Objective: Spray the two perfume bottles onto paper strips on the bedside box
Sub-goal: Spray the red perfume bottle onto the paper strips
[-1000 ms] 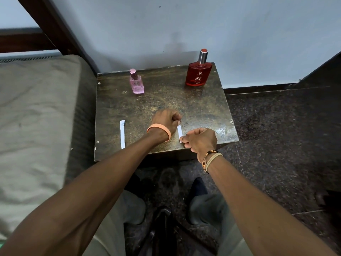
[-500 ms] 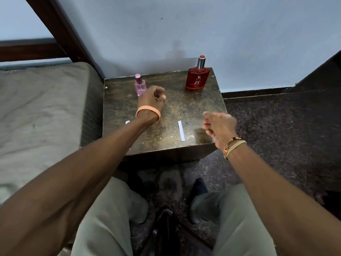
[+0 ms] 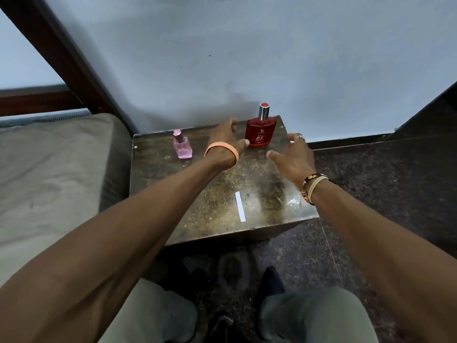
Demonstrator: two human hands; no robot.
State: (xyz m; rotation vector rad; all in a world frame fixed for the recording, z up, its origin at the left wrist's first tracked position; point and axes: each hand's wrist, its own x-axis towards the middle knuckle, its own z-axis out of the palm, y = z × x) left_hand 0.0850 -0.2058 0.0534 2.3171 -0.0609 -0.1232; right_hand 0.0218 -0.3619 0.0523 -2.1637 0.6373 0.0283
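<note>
**Red bottle** (image 3: 261, 131): stands upright at the back edge of the box (image 3: 259, 174), upper centre of the frame. The body looks like flat-sided glass, so treat it as rigid, smooth, fairly heavy and breakable. Grip it across the broad faces, below the metal cap (image 3: 264, 111). The cap probably has to come off before spraying.

**Pink bottle** (image 3: 182, 147): upright, left of the red one and well apart from it. It is smaller, so likely light and easy to topple. Pinch it at the body.

**Paper strip** (image 3: 240, 206): lies flat on the box, lower centre. It looks thin and limp and may shift under spray.

**Left hand** (image 3: 223, 139): fingers spread, holding nothing. The thumb is at the red bottle's lower left corner; contact cannot be confirmed.

**Right hand** (image 3: 291, 154): fingers spread and empty, just right of the red bottle and not touching it.

**Count:** two bottles, one box, one paper strip in view. No second strip is visible.
</note>
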